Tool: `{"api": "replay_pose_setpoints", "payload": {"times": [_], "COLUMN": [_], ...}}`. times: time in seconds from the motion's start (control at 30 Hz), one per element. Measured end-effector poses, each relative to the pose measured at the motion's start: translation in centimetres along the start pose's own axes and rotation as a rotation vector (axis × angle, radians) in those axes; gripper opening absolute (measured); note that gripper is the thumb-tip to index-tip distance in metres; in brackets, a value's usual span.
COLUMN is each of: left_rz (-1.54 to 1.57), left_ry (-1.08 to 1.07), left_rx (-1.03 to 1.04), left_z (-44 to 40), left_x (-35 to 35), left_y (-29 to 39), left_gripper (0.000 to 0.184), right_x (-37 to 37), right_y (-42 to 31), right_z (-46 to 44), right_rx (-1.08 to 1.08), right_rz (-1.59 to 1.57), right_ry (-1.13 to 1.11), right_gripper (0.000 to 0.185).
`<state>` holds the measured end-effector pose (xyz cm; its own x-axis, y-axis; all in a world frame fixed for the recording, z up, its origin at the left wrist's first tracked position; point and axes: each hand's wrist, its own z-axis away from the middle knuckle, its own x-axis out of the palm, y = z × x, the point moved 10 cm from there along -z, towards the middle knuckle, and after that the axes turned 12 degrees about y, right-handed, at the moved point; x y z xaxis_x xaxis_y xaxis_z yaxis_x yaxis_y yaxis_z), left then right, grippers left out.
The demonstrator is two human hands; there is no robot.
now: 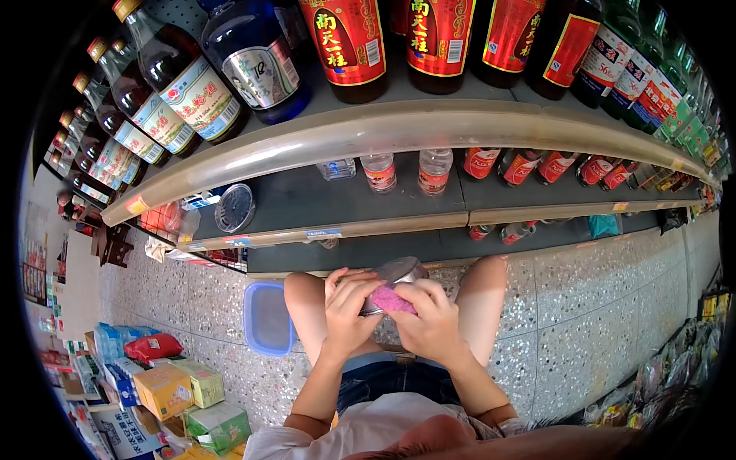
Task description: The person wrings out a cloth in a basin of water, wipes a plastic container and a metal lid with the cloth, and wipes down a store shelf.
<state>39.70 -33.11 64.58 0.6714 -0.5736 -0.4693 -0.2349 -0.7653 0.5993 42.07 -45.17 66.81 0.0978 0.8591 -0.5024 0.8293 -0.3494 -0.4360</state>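
A round, shiny container [402, 268], like a can or jar, is held above my lap, between my knees. My left hand [351, 303] has its fingers closed around the container's left side. Against its near side, my right hand [429, 317] grips a pink cloth [392, 300] with the thumb and fingers. The cloth lies between both hands and covers part of the container. Its label and lower part are hidden. On the floor to the left of my legs stands a translucent basin with a blue rim [247, 322].
Shelves with a curved front edge [322, 135] stand before me. Dark bottles [192, 88] and red-labelled bottles [345, 46] line the upper shelf. Below are small clear bottles [379, 173] and a round clear tub [234, 207]. Stacked boxes [163, 389] sit at lower left, bagged goods [667, 376] at right.
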Motion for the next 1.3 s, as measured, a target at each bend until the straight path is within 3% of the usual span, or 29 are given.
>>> {"api": "replay_pose_setpoints", "payload": {"times": [0.1,0.33,0.67,0.87,1.0,1.3], "left_rz": [0.011,0.155,0.277,0.186,0.201,0.356], "left_ry": [0.021,0.15,0.233,0.137,0.126,0.179], "left_rx": [-0.028,-0.053,-0.151,-0.107,-0.122,-0.184], "left_z": [0.2,1.4,2.4,1.9,1.9,2.4], "left_x": [-0.4,-2.5,-4.0,-2.9,-2.0,-2.5], "left_y": [-0.3,-0.8,-2.0,-1.5,-1.6,-2.4], "left_gripper": [0.035,0.035,0.037,0.037,0.037,0.038], "right_x": [0.5,-0.6,0.3,-0.7,-0.4,-0.9], "right_y": [-0.9,3.2,7.1,3.0,2.1,6.6], "right_z": [0.2,0.1,1.7,0.2,0.1,1.7], "right_rx": [-0.095,0.174,0.464,0.159,0.148,0.327], "right_rz": [-0.027,-0.321,-0.442,-0.329,-0.298,-0.496], "right_ry": [-0.009,0.161,0.207,0.16,0.089,0.235], "right_gripper": [0.019,0.029,0.036,0.03,0.03,0.032]}}
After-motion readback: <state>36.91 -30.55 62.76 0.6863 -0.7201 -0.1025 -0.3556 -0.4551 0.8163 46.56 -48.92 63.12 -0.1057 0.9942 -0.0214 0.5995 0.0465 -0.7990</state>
